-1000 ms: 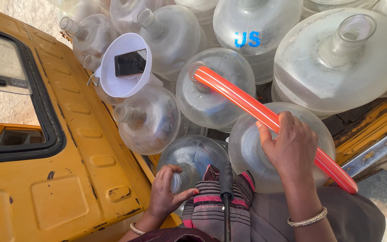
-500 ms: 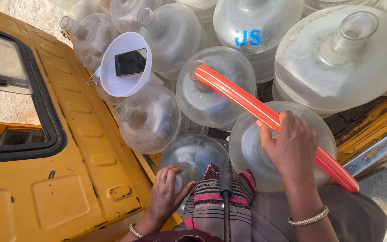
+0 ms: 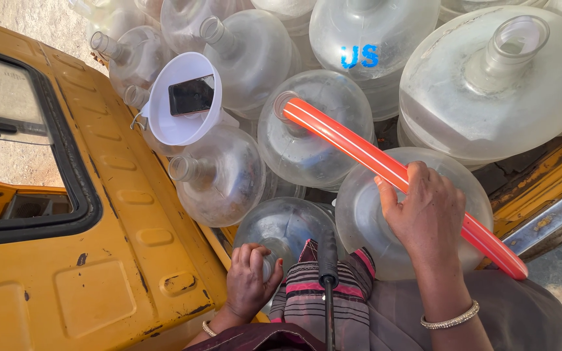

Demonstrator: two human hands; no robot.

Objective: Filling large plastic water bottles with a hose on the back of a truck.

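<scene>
Orange striped hose across jugs

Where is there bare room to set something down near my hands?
Bare room: the yellow vehicle panel left of the left hand, below the window. Crowded: clear jugs packed tight around the white funnel and orange hose under the right hand.

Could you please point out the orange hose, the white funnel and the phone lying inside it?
orange hose [image 3: 352, 144], head view, on the bare middle stretch above the right hand.
white funnel [image 3: 170, 127], head view, on its inner wall below the phone.
phone [image 3: 192, 95], head view, on the dark screen's centre.
</scene>
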